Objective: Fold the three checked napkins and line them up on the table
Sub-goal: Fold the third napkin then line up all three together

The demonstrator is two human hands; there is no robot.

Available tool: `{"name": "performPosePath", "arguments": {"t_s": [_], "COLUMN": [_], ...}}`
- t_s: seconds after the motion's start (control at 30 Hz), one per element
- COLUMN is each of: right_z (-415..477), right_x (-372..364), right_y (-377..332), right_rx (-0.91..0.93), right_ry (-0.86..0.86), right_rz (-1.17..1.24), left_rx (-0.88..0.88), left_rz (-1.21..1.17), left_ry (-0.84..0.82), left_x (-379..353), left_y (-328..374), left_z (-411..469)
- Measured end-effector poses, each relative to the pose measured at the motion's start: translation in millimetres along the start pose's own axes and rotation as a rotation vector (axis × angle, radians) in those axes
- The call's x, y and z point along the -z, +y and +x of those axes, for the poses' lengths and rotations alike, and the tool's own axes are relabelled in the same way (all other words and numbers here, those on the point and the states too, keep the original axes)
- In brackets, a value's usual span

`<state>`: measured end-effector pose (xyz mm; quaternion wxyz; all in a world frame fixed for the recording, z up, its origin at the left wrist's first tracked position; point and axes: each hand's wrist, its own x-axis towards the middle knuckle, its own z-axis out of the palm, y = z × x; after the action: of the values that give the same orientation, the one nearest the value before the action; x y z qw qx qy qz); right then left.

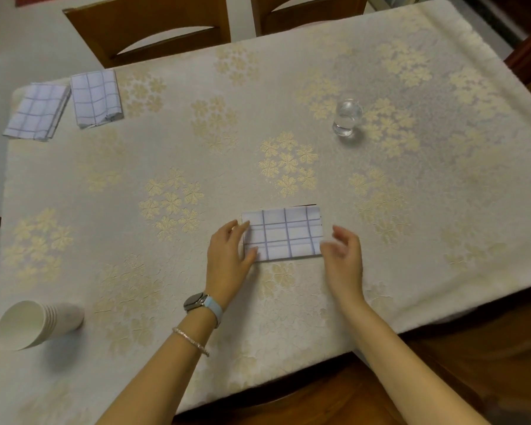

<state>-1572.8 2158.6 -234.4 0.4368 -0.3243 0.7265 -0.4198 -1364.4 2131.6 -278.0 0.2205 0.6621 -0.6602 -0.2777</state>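
Note:
A folded white napkin with blue checks (284, 233) lies flat on the tablecloth (196, 148) near the front edge. My left hand (229, 256) rests at its left end, fingertips on the cloth. Just off the napkin's right end hovers my right hand (344, 259), fingers apart and slightly blurred, holding nothing. Two more folded checked napkins lie side by side at the far left corner: one (37, 110) at the table's edge, the other (96, 98) to its right.
A glass of water (347, 117) stands right of centre toward the back. A stack of white paper cups (39, 323) lies on its side at the front left. Two wooden chairs (149, 26) stand behind the table.

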Motion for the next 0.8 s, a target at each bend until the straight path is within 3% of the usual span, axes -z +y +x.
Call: {"name": "performPosePath", "arguments": {"t_s": [0.1,0.23,0.57,0.8], "right_z": [-23,-33,-19,-12], "right_x": [3,0,-23,-42], "right_y": [6,8,4,-11], "right_rx": [-0.324,-0.433,-0.61,-0.514], "right_ry": [-0.086,-0.133,-0.151,-0.224], "right_rz": [0.301,0.434,0.751,0.763], "left_rx": [-0.279,-0.521,-0.52,-0.511], "left_rz": [0.189,0.356,0.475,0.358], "left_ry": [-0.05,-0.091,0.043,0.139], "left_x": [-8,-22,-25,-28], "left_y": [-3,1,20,33], "left_z": [-10,-20,-8,-22]}}
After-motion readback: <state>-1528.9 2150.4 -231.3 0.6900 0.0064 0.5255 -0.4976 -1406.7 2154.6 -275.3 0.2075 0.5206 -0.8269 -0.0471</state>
